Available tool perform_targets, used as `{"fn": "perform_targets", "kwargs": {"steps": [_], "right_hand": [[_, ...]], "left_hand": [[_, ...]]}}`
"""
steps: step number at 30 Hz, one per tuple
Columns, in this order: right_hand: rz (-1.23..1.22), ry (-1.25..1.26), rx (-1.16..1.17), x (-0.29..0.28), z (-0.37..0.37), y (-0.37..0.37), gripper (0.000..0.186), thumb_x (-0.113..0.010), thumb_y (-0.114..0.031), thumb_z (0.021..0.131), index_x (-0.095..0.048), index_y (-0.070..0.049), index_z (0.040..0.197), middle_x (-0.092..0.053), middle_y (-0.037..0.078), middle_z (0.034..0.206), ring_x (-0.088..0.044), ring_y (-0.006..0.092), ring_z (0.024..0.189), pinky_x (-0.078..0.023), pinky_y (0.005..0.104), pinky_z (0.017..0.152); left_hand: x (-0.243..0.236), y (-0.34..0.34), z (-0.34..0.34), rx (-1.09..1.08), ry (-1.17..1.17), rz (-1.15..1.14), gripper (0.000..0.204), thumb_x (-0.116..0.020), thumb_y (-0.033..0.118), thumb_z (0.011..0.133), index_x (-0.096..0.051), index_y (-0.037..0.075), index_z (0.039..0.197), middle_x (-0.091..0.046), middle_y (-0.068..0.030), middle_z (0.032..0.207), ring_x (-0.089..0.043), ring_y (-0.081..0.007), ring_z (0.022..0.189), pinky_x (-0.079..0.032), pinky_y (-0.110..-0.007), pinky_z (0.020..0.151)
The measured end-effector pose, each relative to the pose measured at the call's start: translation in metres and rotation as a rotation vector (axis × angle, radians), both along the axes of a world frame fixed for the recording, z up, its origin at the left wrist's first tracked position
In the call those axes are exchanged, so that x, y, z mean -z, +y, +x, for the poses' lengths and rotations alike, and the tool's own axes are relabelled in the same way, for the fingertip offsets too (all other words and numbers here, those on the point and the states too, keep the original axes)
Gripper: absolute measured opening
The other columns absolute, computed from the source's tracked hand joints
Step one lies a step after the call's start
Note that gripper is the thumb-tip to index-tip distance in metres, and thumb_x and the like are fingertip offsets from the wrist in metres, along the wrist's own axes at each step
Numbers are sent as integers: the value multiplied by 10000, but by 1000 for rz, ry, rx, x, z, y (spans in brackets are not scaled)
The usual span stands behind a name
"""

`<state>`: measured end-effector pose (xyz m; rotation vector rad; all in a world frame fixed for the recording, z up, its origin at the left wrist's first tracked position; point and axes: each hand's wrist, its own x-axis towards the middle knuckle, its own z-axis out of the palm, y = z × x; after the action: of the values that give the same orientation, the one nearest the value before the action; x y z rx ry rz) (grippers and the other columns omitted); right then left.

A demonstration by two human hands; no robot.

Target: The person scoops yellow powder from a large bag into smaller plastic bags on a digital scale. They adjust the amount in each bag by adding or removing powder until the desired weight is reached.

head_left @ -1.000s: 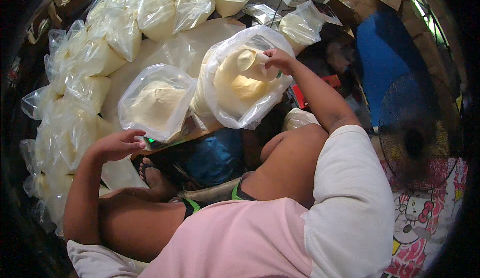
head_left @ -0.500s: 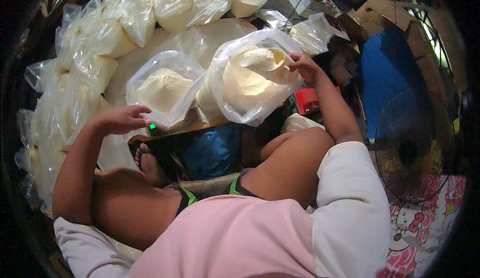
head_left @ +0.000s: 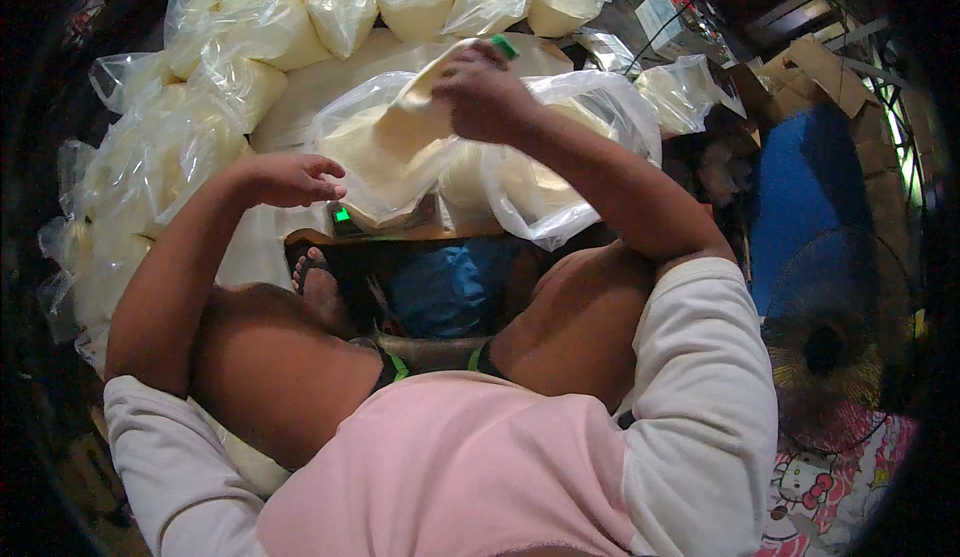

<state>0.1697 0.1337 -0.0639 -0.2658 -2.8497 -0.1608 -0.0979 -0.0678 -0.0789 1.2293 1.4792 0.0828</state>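
Observation:
My right hand (head_left: 485,92) is closed on a cream plastic scoop (head_left: 425,92) with a green cap, tilted over the left open clear bag (head_left: 340,142) of pale cream powder. The larger open bag (head_left: 540,219) of powder stands to the right, partly hidden by my forearm. My left hand (head_left: 300,182) hangs with fingers apart at the near left rim of the left bag, holding nothing; whether it touches the plastic I cannot tell. Below that bag shows a scale (head_left: 342,215) with a lit green display.
Several filled clear bags (head_left: 335,12) curve around the back and left. A low board (head_left: 445,232) supports the open bags. At right are a small white box (head_left: 660,22), cardboard (head_left: 820,67), a blue panel (head_left: 805,197) and a wire fan (head_left: 825,347).
My right hand has moved left with the scoop, from inside the larger bag to over the smaller one. My left hand stays by that bag's rim. The view has shifted.

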Motion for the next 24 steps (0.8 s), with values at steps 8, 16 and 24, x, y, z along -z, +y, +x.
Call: {"fn": "perform_targets", "kwargs": {"steps": [8, 16, 24], "right_hand": [[507, -97, -116, 15, -27, -46, 116, -646, -193, 713, -707, -137, 795, -608, 41, 857, -581, 253, 990, -341, 422, 1040], [-32, 4, 204, -79, 51, 4, 318, -703, -134, 641, -748, -85, 952, -723, 138, 922, -678, 347, 938, -455, 472, 943], [20, -853, 804, -16, 157, 60, 273, -649, -202, 785, -759, -59, 989, -755, 143, 966, -729, 342, 917, -452, 550, 953]], "left_hand": [[3, 1, -5, 15, 43, -6, 717, -654, 487, 959, -449, 33, 1475, -621, -150, 1290, -593, -229, 1001, -487, -385, 909], [9, -29, -18, -97, -162, -44, 717, -676, 450, 957, -423, 40, 1487, -540, -216, 1396, -522, -276, 1277, -422, -389, 1072], [-29, -21, 3, -22, -134, 25, 671, -647, 406, 985, -416, 27, 1489, -557, -229, 1399, -557, -266, 1257, -456, -375, 1049]]}}
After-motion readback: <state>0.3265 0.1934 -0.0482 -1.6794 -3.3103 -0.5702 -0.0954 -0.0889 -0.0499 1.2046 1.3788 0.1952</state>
